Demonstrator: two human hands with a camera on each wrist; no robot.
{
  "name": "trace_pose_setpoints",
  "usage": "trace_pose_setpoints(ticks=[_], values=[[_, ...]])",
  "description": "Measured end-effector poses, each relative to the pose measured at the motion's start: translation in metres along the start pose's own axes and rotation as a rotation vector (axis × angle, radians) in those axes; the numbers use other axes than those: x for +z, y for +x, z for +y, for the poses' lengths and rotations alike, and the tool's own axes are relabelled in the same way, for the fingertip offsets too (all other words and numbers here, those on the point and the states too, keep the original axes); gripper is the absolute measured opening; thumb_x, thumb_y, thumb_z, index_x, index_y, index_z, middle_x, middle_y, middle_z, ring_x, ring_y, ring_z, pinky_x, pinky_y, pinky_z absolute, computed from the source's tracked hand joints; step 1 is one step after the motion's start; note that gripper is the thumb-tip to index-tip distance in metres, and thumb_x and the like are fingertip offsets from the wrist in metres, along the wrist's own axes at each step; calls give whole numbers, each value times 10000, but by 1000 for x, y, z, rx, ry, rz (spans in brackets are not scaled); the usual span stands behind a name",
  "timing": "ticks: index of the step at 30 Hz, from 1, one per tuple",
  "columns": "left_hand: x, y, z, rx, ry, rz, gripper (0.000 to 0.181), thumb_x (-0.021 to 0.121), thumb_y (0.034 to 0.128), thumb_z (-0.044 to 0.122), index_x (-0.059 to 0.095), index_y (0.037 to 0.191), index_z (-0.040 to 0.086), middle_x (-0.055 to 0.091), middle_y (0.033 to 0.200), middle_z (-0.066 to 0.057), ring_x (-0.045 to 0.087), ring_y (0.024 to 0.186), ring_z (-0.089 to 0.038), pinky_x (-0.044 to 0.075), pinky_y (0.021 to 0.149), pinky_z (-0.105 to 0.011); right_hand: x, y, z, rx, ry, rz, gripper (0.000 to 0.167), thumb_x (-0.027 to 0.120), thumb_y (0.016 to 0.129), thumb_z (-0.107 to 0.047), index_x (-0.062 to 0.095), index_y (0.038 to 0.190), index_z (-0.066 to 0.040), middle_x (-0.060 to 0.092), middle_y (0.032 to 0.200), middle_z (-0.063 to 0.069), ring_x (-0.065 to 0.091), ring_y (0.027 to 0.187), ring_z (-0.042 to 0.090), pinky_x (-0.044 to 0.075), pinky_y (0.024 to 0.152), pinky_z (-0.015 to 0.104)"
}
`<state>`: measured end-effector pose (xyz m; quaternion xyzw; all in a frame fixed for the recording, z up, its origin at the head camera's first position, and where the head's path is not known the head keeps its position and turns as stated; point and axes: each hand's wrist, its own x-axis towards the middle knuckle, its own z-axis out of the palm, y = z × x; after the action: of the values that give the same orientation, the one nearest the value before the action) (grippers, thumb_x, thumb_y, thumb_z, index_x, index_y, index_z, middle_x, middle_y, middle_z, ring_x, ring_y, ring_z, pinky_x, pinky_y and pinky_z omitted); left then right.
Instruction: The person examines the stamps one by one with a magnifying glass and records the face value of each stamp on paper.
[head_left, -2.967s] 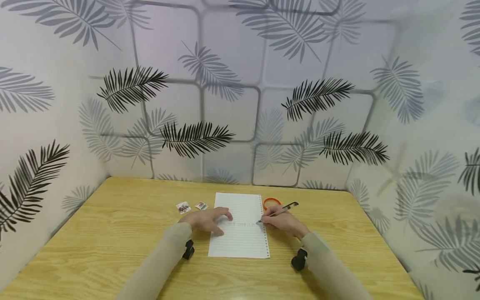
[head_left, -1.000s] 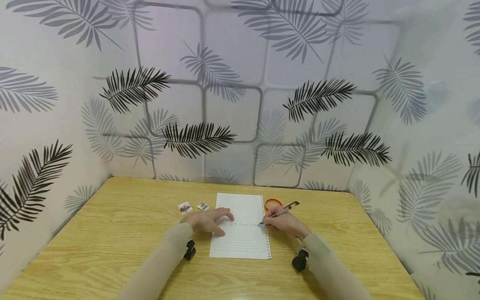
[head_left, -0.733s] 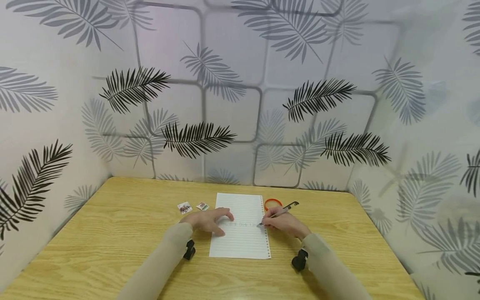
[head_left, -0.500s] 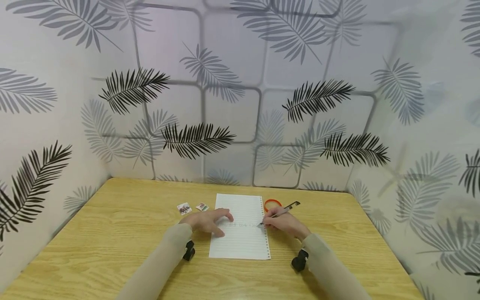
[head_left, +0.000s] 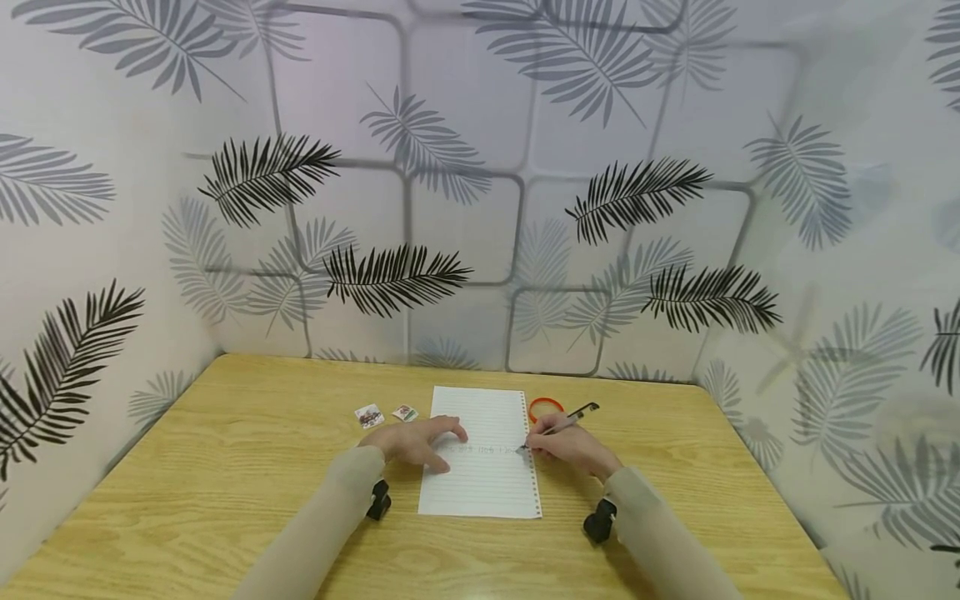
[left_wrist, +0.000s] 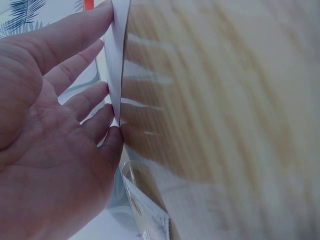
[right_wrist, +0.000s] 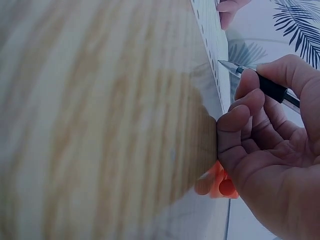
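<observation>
A lined white sheet of paper [head_left: 480, 492] with punched holes down its right edge lies on the table, a faint line of writing across its middle. On its left side rests my left hand [head_left: 412, 440], fingers spread and fingertips touching the paper, as the left wrist view also shows. My right hand [head_left: 572, 446] pinches a pen [head_left: 576, 414] with a black grip between thumb and fingers. The pen's tip [right_wrist: 222, 63] meets the paper near its right edge. Some of the writing is hidden by the left hand.
Two small printed square pieces, one a white card [head_left: 369, 416] and the other a sticker-like square [head_left: 405, 412], lie left of the sheet. Behind the right hand sits an orange-red ring [head_left: 545, 406]. The wooden table [head_left: 247, 467] meets leaf-patterned walls at back and sides.
My right hand with the pen makes only tiny movements near the right end of the written line, where faint marks have been added. The left hand stays in place.
</observation>
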<state>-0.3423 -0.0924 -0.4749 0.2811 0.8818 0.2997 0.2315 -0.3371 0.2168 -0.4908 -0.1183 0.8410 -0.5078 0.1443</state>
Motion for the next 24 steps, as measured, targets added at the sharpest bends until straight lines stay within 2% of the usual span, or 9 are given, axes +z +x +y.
trace_pose_setpoints(ticks=[12, 24], values=[[0, -1, 2, 13, 16, -8, 439, 709, 895, 132, 548, 1285, 252, 198, 1636, -59, 126, 1517, -303, 158, 1202, -530, 1, 0, -2, 6, -13, -7, 109, 646, 863, -107, 564, 793, -87, 533, 703, -20, 460, 634, 116, 372, 586, 231], [0, -2, 2, 15, 17, -5, 445, 712, 892, 133, 547, 1288, 250, 201, 1635, -57, 123, 1518, -302, 150, 1204, -530, 3, 2, -4, 27, 8, 49, 143, 656, 852, -101, 559, 748, -87, 514, 679, 4, 450, 631, 146, 355, 571, 241]])
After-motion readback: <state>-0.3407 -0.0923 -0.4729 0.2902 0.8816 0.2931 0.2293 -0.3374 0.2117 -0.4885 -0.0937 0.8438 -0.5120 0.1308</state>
